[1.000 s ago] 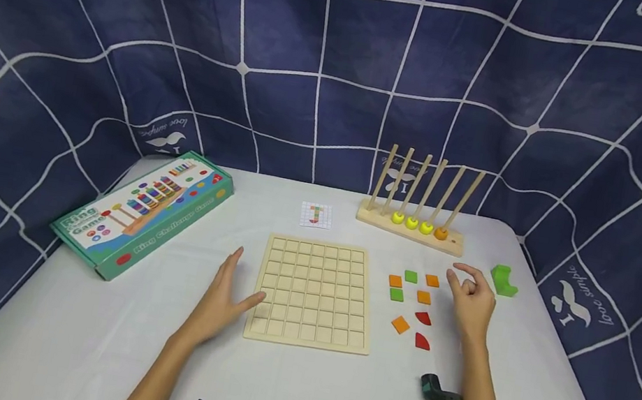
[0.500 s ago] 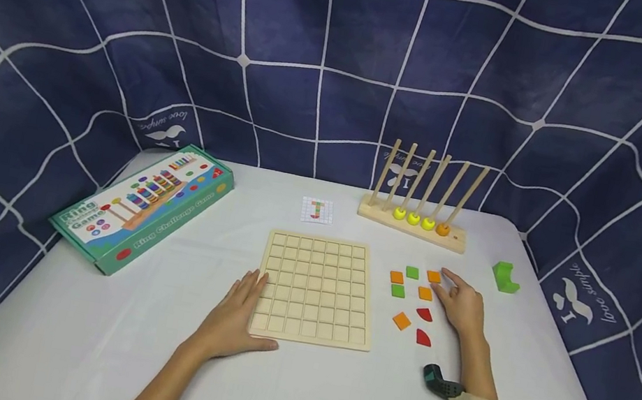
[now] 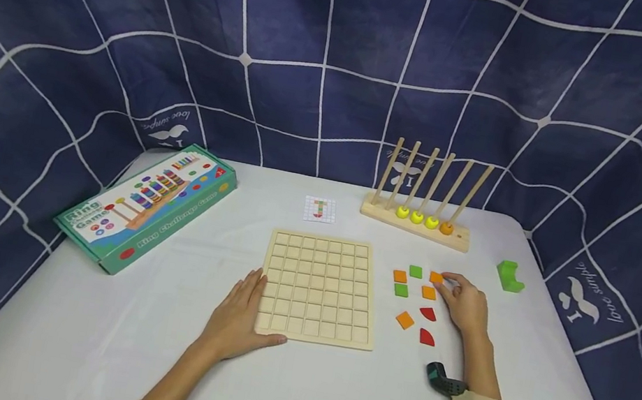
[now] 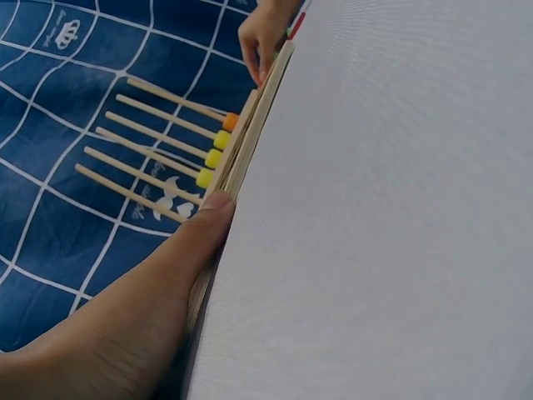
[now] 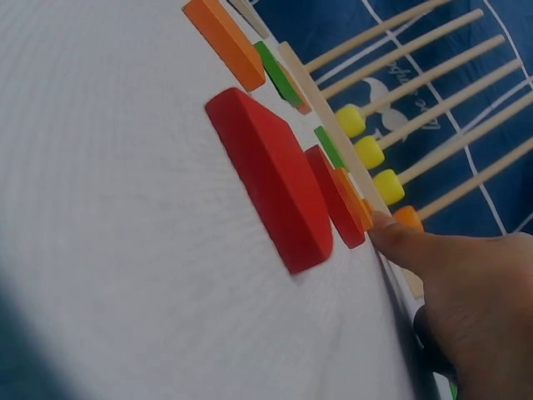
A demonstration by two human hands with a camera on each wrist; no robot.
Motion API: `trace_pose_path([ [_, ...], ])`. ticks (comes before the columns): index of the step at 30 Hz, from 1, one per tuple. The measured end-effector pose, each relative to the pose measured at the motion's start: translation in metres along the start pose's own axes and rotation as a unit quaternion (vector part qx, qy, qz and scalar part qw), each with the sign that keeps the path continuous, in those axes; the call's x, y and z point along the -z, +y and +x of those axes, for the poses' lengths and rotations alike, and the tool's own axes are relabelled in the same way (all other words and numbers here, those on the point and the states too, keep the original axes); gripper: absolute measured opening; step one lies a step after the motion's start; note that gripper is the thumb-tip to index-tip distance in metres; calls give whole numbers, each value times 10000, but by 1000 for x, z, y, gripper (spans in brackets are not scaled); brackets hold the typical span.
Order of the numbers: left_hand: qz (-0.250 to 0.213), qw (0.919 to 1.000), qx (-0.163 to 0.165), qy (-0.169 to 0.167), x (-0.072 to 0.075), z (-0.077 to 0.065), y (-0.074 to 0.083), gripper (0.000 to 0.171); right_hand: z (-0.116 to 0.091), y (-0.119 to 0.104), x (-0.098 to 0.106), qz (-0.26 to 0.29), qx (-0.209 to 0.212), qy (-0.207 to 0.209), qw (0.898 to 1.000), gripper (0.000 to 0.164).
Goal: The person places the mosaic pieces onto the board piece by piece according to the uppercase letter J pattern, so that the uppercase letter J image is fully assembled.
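In the head view my left hand [image 3: 237, 320] lies along the left edge of a wooden grid board [image 3: 321, 291], fingers extended and thumb at its near left corner. The left wrist view shows that thumb [image 4: 179, 250] against the board's edge. My right hand [image 3: 467, 311] pinches an orange square tile [image 3: 435, 276] at the far right of the loose tiles, with thumb and index finger at its right side. Near it lie another orange tile [image 3: 428, 293], a green tile [image 3: 415, 272] and two red quarter-round tiles [image 3: 427, 337]. The red ones loom large in the right wrist view.
Behind the tiles stands a wooden peg rack [image 3: 415, 224] with yellow and orange beads. A small pattern card [image 3: 319, 210] lies beyond the board. At the left is a green game box [image 3: 147, 210]; a green curved block [image 3: 510, 277] lies at the right.
My left hand has come down to the board's left edge, its thumb now at the near corner. My right hand has lowered toward the orange tile, and its fingers have closed in on it.
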State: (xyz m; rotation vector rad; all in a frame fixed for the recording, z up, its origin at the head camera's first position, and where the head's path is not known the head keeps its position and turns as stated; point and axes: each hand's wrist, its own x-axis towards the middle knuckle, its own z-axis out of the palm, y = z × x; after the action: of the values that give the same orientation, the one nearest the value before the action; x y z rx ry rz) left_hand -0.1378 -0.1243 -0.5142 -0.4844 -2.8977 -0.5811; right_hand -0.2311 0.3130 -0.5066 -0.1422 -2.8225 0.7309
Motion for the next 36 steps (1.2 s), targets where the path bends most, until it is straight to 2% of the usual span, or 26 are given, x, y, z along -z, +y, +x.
trace_pose_path([
  [4, -36, 10000, -32, 39, -1, 1, 0, 121, -1, -1, 1, 320, -189, 145, 9992, 40],
  [7, -39, 9999, -54, 75, -1, 2, 0, 120, -2, -8, 3, 592, -160, 303, 9977, 40],
  [10, -23, 10000, -44, 70, -2, 3, 1, 120, -3, -25, 4, 933, 72, 463, 9945, 38],
  [14, -31, 10000, 12, 8, -2, 3, 1, 120, -7, -58, 0, 1331, 677, 486, 9876, 38],
  [17, -18, 10000, 53, -37, -3, 5, 0, 121, -9, -79, -10, 1500, 1185, 339, 9810, 36],
  [21, -26, 10000, 59, -24, -4, 8, -1, 122, -11, -104, -27, 1736, 1519, 120, 9730, 31],
  [30, -154, 9998, 78, 18, -1, 5, -3, 121, -14, -160, -68, 2022, 1913, -113, 9604, 31],
  [36, -203, 9996, 127, -142, -1, 2, -4, 121, -9, -183, -93, 1963, 1830, -252, 9630, 34],
])
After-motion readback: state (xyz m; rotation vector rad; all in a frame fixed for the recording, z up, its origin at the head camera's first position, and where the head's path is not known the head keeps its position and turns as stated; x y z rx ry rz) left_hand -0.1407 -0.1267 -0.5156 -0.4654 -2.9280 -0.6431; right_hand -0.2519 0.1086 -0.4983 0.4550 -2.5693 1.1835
